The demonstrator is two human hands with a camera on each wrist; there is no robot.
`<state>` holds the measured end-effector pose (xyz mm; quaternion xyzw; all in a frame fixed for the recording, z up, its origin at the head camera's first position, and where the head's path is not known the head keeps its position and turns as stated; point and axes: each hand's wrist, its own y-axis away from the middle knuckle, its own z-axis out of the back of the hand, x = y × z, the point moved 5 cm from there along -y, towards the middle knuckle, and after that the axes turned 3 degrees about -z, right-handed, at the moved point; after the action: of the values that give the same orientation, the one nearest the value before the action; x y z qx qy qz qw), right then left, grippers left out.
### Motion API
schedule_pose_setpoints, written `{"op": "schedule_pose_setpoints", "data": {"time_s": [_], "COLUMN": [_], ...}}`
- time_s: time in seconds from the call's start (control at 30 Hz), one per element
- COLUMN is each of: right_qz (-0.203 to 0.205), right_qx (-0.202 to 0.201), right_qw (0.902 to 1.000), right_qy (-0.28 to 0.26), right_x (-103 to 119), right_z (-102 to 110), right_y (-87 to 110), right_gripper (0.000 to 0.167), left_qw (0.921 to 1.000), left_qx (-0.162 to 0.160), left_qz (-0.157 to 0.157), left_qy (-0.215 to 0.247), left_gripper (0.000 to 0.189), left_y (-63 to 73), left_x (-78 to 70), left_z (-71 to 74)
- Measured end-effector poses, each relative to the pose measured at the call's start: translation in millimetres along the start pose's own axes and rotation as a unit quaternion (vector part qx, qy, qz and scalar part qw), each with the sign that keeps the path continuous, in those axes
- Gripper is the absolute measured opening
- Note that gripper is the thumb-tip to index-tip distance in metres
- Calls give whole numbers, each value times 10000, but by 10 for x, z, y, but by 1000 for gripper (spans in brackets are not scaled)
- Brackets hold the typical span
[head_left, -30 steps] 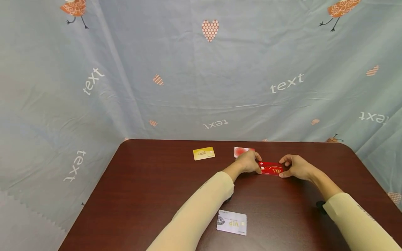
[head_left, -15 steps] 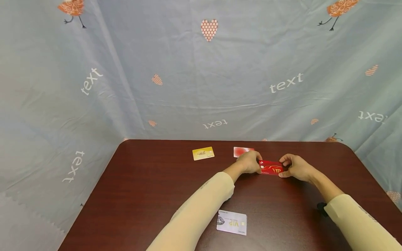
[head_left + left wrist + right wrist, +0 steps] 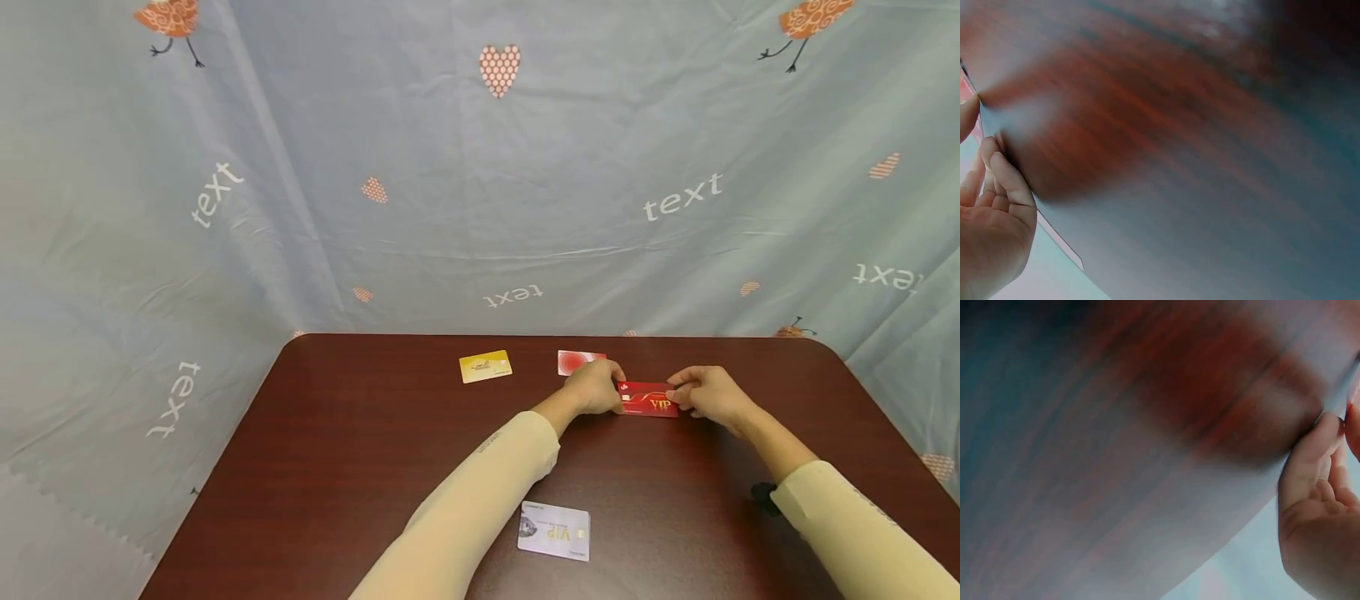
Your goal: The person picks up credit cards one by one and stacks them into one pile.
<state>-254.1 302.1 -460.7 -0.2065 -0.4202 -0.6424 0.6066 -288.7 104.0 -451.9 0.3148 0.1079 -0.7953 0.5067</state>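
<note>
A red VIP card [image 3: 647,400] with gold lettering lies between both hands at the back right of the table, its printed face up. My left hand [image 3: 595,387] grips its left end between thumb and fingers. At the right end, my right hand [image 3: 712,395] pinches the card near its upper corner, fingertips overlapping the edge. In the left wrist view the left hand [image 3: 1000,219] is at the left border, with only a sliver of the red card showing. The right wrist view catches the right hand [image 3: 1322,512] at its right border, thumb and finger together.
Behind the left hand lies a white card with red circles [image 3: 576,362], partly covered. A yellow card [image 3: 486,367] is farther left. Nearer the front, a silver VIP card [image 3: 553,531] lies beside the left sleeve. A patterned curtain [image 3: 420,150] hangs behind the dark table [image 3: 360,467].
The right hand's thumb has shifted up from the card's lower right corner to its upper right, by the fingers. The left hand has stayed at the left end; the card has barely moved.
</note>
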Motion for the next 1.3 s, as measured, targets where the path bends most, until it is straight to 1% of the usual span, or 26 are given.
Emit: {"op": "schedule_pose_setpoints", "data": {"time_s": [0.17,0.33,0.43,0.5,0.57,0.63,0.73,0.9,1.07,1.3], "right_qz": [-264,-367,-400,-421,-458,-479,-531,-588,-591,-540], "right_qx": [137,180,133,85,50,45,24,-54,-66,-31], "right_qw": [9976,9958,9954,9948,9941,9934,9925,9907,9894,9887], "right_qy": [-622,-818,-866,-923,-986,-1039,-1103,-1229,-1322,-1400], "right_x": [-22,-7,3,9,7,9,1,-4,12,26], "right_z": [-21,-33,-28,-24,-27,-37,-53,-60,-62,-79], "right_y": [6,5,12,22,31,42,57,82,99,148], "right_gripper": [39,40,42,43,44,45,46,48,49,50], "left_qw": [9998,9991,9973,9943,9892,9826,9689,9489,9353,9280], "left_qx": [9,-108,-176,-174,-141,-103,-27,58,93,115], "left_qz": [-38,-41,-77,-72,-17,101,253,300,358,418], "left_qy": [204,402,714,1045,1461,1852,2461,3141,3520,3700], "left_gripper": [36,30,30,30,30,30,31,32,31,29], "left_y": [3,0,7,11,26,43,78,104,118,159], "left_x": [10,26,33,39,40,47,50,48,56,38], "left_z": [-3,3,13,14,18,15,14,15,42,80]}}
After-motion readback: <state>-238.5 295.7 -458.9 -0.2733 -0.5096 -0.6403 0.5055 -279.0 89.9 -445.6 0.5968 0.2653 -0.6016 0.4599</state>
